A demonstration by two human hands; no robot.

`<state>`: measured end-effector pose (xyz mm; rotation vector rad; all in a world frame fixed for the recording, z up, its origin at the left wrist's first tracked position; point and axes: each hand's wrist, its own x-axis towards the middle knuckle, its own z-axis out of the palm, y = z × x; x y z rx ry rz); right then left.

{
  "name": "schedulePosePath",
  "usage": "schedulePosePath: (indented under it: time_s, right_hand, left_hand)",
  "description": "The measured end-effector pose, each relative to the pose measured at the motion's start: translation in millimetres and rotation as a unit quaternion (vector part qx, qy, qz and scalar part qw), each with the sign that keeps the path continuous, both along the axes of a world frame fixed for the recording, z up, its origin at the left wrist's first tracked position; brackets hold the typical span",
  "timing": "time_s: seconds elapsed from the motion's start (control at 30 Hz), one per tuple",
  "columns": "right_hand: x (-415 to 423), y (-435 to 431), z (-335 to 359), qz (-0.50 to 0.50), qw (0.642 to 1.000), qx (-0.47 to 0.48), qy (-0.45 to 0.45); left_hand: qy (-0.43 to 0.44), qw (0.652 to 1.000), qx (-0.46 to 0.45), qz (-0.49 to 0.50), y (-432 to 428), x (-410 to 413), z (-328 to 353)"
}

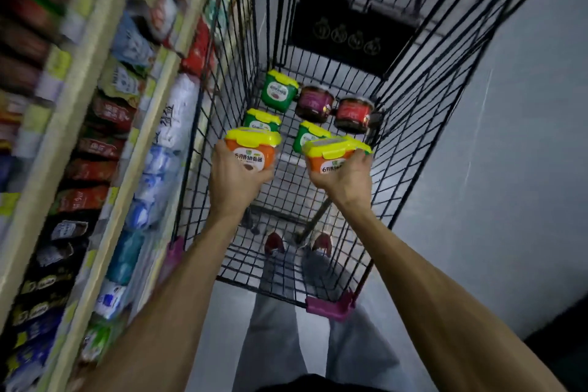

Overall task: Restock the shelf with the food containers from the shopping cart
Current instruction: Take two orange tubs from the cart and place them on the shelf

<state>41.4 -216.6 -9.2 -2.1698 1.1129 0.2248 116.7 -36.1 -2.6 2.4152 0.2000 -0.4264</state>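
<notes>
1. Left hand grips left orange tub. Yellow lid on top, fingers curled round its lower side, tub about upright.
2. Right hand grips right orange tub, same yellow lid. Thumb and fingers wrap the body, and the tub is tipped slightly.
3. Both orange tubs are held within the black wire shopping cart, side by side but apart.
4. On the cart floor beyond the hands are three green tubs with yellow lids. Far green tub is in full view. Left green tub and right green tub are partly hidden behind the held tubs.
5. Purple-label jar is just right of the far green tub, and red-label jar is right of that. Both are dark with clear lids.
6. Shelf runs along the left, blurred. It is packed with packets in red, blue and white.
7. At the near end is a pink handle corner. Grey trousers and red shoes show through the mesh.
</notes>
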Motion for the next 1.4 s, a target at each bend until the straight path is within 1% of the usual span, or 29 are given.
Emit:
schedulePosePath:
  time_s: [0.2,0.37,0.5,0.63,0.7,0.8,0.93,1.07,1.2,1.3,1.4]
  right_hand:
    - [31,-15,102,0.082,0.991,-0.016,-0.103]
    - [55,-15,176,0.152,0.966,-0.029,-0.205]
    - [56,-10,227,0.23,0.936,-0.013,-0.265]
    - [45,7,267,0.319,0.897,0.042,-0.304]
    - [36,22,278,0.359,0.871,0.075,-0.327]
    - [13,57,299,0.405,0.837,0.104,-0.352]
    - [-24,106,322,0.471,0.786,0.164,-0.365]
    - [-77,183,338,0.563,0.707,0.247,-0.349]
    - [-148,254,352,0.622,0.637,0.294,-0.347]
    - [-209,306,362,0.656,0.599,0.302,-0.345]
    - [-272,350,371,0.68,0.574,0.303,-0.34]
  left_hand:
    - [-0.103,0.994,-0.03,0.023,0,21,108]
    - [-0.184,0.978,-0.035,0.086,10,15,190]
    - [-0.238,0.954,-0.06,0.172,27,-19,231]
    - [-0.287,0.913,-0.052,0.286,43,-80,262]
    - [-0.307,0.889,-0.037,0.338,53,-116,273]
    - [-0.34,0.846,-0.04,0.409,74,-176,286]
    - [-0.368,0.79,-0.028,0.489,97,-254,294]
    - [-0.397,0.712,-0.001,0.58,134,-352,308]
    - [-0.418,0.629,0.022,0.655,168,-448,316]
    - [-0.433,0.57,0.054,0.697,196,-522,325]
    - [-0.442,0.53,0.08,0.72,225,-599,334]
